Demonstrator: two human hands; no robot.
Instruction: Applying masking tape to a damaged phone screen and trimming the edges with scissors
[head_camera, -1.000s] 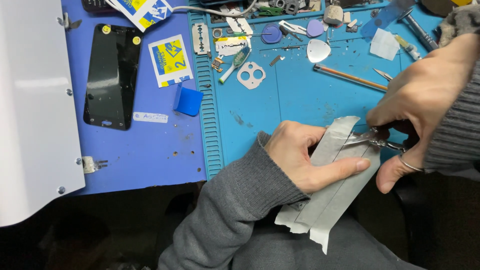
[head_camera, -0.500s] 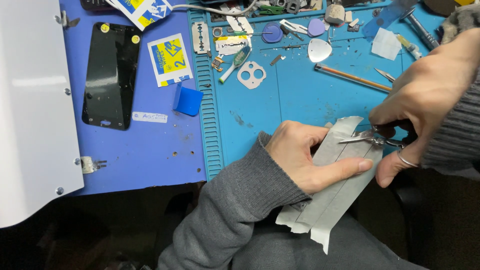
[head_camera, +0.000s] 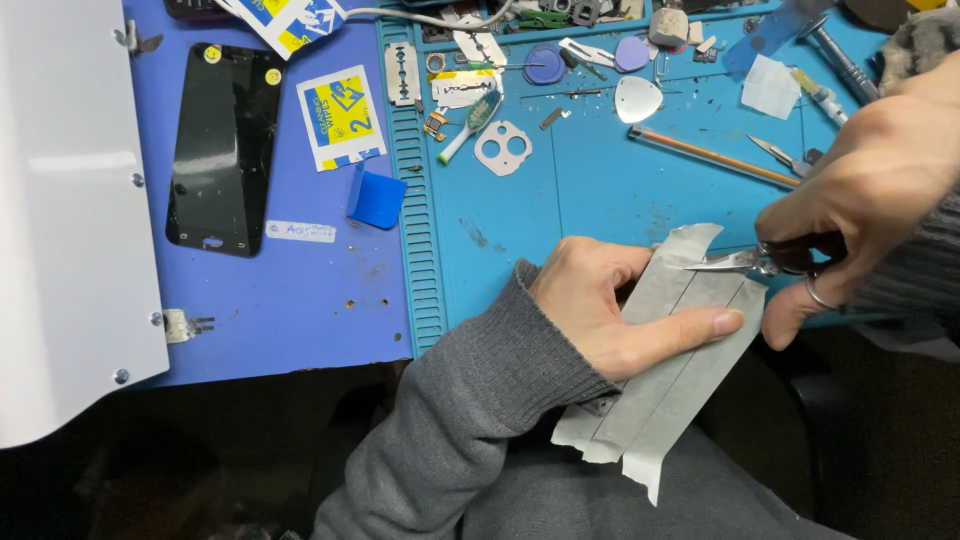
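Grey tape strips (head_camera: 668, 365) lie over the edge of the blue mat (head_camera: 600, 200), pinned flat by the left hand (head_camera: 610, 310). Right hand (head_camera: 860, 190) is closed around small scissors (head_camera: 745, 262), blades just into the top edge, so most cutting looks left to do

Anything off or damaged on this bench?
Mostly clutter. The grey tape sheet overhangs the teal mat's front edge while the left hand pins it and the right hand cuts with small scissors. The mat shows scuffs; the phone screen looks intact.
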